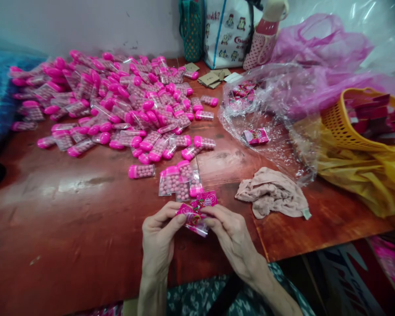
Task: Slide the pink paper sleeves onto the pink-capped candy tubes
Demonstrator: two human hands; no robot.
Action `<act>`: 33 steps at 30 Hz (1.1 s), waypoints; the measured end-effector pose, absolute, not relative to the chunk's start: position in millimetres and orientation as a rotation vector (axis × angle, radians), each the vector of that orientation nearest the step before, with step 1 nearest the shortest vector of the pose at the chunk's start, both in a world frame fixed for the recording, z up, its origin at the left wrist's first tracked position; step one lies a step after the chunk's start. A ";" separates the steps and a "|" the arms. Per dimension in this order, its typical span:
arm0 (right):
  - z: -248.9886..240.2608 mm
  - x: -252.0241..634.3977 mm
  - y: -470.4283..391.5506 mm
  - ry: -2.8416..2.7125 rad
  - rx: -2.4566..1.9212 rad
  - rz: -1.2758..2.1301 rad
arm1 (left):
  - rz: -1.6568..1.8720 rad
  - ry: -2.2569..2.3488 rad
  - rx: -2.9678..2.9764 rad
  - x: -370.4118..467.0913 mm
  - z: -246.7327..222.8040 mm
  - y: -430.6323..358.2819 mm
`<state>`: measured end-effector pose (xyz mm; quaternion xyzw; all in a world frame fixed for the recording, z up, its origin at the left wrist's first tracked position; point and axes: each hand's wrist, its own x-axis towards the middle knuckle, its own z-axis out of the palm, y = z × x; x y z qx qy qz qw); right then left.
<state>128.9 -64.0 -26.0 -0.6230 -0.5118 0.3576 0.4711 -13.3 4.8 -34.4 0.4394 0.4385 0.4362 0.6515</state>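
Close to the table's front edge, my left hand (162,230) pinches a pink printed packet (193,218) between thumb and fingers. My right hand (228,232) closes on the right side of the same packet. A second pink printed piece (206,200) shows just behind it; whether the two are joined, I cannot tell. Just beyond my fingers lies a small cluster of clear containers of pink balls with pink caps (172,179), side by side and partly overlapping. A single container (141,171) lies to their left.
A large heap of similar containers (118,96) covers the back left. To the right are a crumpled cloth (272,193), a clear plastic bag (282,149) with printed packets, and a yellow basket (332,116). A blue bag (3,96) borders the left; bags and a bottle line the wall.
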 end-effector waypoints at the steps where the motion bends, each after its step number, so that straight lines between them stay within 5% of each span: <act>1: -25.4 128.6 -64.9 -1.159 -1.531 0.875 | 1.044 1.011 0.896 -11.8 -34.8 4.0; 18: -23.9 125.6 -63.2 -0.793 -1.427 1.152 | 1.101 1.011 0.773 1.1 -35.4 -1.4; 28: -22.3 122.1 -62.0 -1.038 -1.419 0.847 | 1.097 0.840 1.063 -9.7 -31.8 -7.2; 33: -10.9 131.6 -58.8 -1.219 -1.424 1.072 | 1.132 0.876 0.959 -9.3 -31.0 -7.9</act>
